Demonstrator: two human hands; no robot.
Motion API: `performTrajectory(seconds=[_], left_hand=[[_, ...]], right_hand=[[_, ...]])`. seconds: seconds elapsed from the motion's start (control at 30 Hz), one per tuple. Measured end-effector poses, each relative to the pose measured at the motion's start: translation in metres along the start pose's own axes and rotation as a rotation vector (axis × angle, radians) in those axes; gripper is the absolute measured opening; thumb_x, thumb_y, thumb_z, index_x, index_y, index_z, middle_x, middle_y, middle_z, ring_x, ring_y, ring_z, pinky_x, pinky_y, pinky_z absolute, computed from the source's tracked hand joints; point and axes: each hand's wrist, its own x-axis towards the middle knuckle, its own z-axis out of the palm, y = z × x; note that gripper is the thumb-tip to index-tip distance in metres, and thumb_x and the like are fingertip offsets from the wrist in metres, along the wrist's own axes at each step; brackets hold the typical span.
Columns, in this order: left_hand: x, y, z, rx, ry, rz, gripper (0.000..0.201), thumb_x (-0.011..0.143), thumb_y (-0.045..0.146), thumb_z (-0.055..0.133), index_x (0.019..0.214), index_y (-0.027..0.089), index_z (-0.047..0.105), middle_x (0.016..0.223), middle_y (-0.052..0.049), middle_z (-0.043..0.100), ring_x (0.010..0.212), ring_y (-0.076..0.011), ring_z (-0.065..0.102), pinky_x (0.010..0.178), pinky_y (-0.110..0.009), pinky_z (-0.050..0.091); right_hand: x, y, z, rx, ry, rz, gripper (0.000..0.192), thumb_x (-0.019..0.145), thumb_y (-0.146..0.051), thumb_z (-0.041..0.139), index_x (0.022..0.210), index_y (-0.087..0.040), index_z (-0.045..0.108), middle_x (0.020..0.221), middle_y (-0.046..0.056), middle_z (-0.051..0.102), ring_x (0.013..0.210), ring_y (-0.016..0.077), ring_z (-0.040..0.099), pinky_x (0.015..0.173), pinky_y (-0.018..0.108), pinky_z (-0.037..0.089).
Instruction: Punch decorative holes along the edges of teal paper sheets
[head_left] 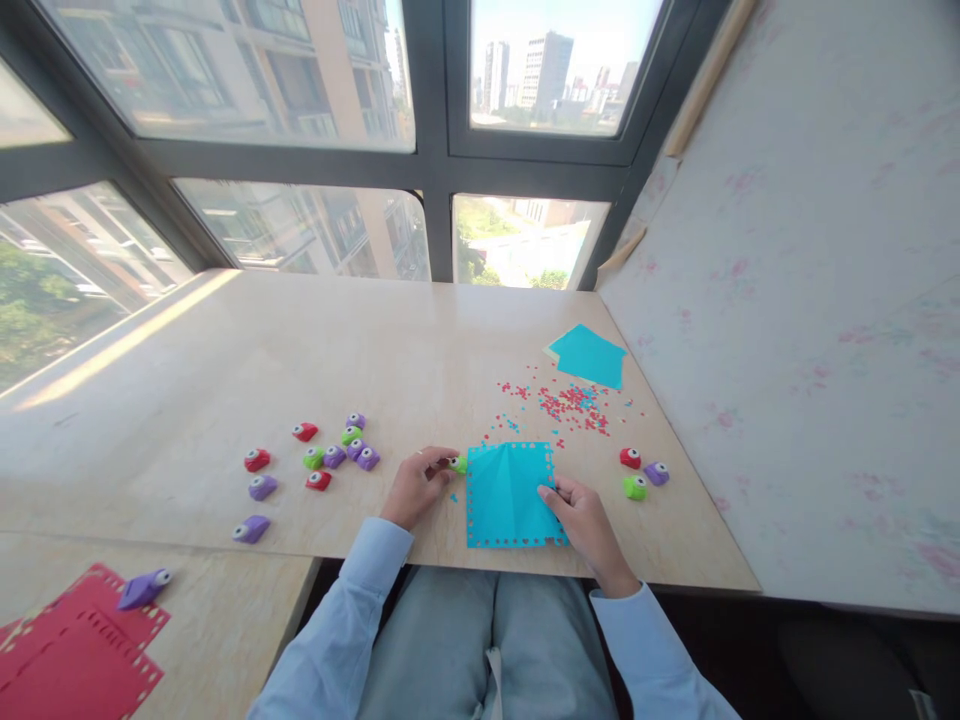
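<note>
A square sheet of blue paper (pixel 511 497) with small holes punched along its edges lies on the table in front of me. At its upper left edge, my left hand (pixel 418 487) is closed around a green craft punch (pixel 458 464), partly hidden by the fingers. My right hand (pixel 586 522) pinches the paper's right edge between thumb and fingers. A fold line runs down the sheet. Red and blue punched bits (pixel 574 405) are scattered just beyond the paper.
Several red, green and purple punches (pixel 334 457) stand to the left, and three more, including a purple punch (pixel 657 473), to the right. Blue sheets (pixel 589 355) lie at the back right. Punched red paper (pixel 82 640) with a purple punch (pixel 144 589) is at lower left. Windows border the table (pixel 315 340).
</note>
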Motion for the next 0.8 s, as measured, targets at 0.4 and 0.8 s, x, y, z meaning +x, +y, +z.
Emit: performTrajectory(seconds=[0.4, 0.8], left_hand=[[-0.002, 0.003, -0.002, -0.026, -0.017, -0.005, 0.024, 0.073, 0.02, 0.062, 0.096, 0.019, 0.071, 0.092, -0.005, 0.074, 0.083, -0.0187, 0.067, 0.077, -0.032, 0.054], [0.0, 0.001, -0.008, -0.08, -0.081, -0.036, 0.025, 0.073, 0.027, 0.065, 0.096, 0.018, 0.069, 0.091, -0.006, 0.074, 0.084, -0.02, 0.069, 0.08, -0.033, 0.056]], right_hand=[[-0.004, -0.004, -0.001, 0.017, 0.004, 0.009, 0.043, 0.078, -0.057, 0.058, 0.078, -0.015, 0.065, 0.06, -0.002, 0.052, 0.056, 0.0128, 0.041, 0.05, 0.024, 0.034], [-0.005, -0.013, 0.003, -0.025, 0.037, -0.012, 0.034, 0.078, -0.049, 0.055, 0.067, -0.018, 0.054, 0.058, -0.004, 0.041, 0.056, 0.0109, 0.034, 0.049, 0.022, 0.027]])
